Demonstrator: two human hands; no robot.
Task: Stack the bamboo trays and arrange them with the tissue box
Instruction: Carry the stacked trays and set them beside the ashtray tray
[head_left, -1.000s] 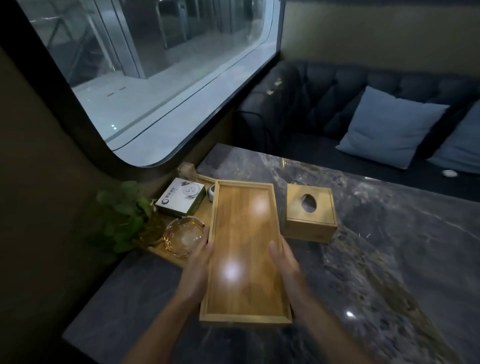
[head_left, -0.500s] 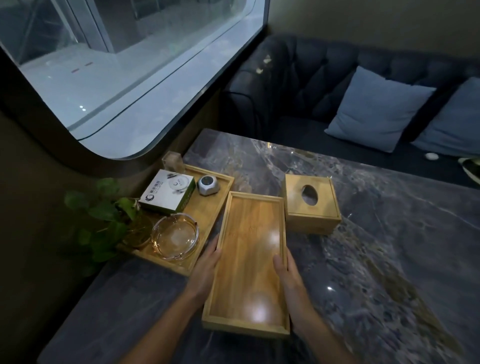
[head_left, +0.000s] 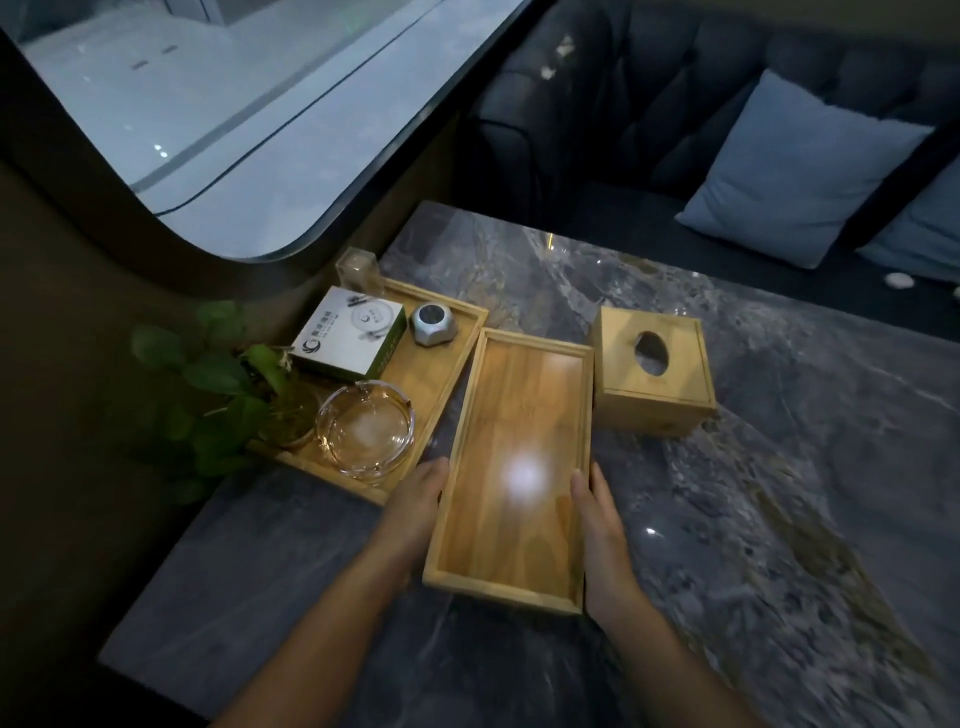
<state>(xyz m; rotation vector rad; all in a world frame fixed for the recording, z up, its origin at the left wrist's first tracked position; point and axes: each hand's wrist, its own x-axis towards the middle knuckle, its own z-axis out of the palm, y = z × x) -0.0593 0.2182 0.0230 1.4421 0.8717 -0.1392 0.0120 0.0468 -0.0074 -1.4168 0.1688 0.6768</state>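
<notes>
empty tray (head_left: 511, 467): lies on the marble table (head_left: 779, 519) between our hands, long axis running away from us
left hand (head_left: 415, 501): pressed flat to its left wall, clasping
right hand (head_left: 597, 514): against its right wall, clasping too
loaded tray (head_left: 415, 379): just left, angled, near corner touching or almost; carries ashtray (head_left: 366, 426), white box (head_left: 348, 340), small silver gadget (head_left: 434, 323)
tissue box (head_left: 652, 376): just right of the far end, nearer our right hand
hard to tell: whether the empty tray is lifted or resting; our fingers under it are hidden
</notes>
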